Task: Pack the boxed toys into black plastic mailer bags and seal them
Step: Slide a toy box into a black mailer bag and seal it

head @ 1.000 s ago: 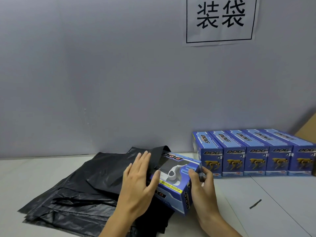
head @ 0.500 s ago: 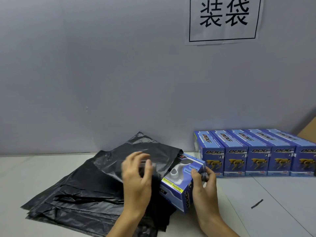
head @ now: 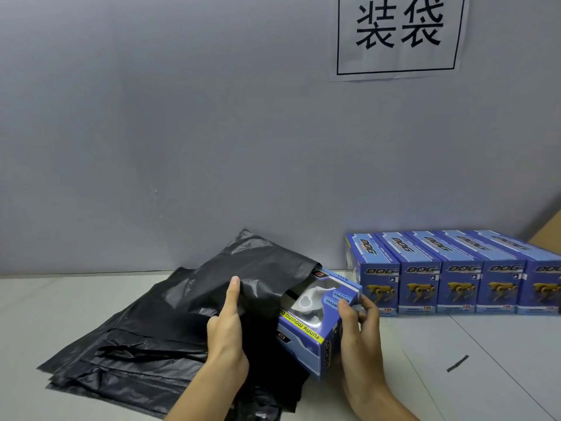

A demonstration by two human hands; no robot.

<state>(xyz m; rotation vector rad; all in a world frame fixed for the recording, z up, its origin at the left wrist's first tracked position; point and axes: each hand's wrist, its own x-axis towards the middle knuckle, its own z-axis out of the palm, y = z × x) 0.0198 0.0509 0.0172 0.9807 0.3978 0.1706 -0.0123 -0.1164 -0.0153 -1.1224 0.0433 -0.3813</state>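
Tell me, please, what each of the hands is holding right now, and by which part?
The left hand grips the black mailer bag at its open mouth. The right hand grips the blue toy box by its outer end.

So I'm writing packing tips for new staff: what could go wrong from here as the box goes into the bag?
1. The blue windowed toy box is only partly inside the thin black plastic mailer bag; a cardboard corner might snag or tear the film.
2. The left hand pinches just one edge of the mouth, so it could collapse.
3. The loose stack of black bags underneath may slide or get dragged along.
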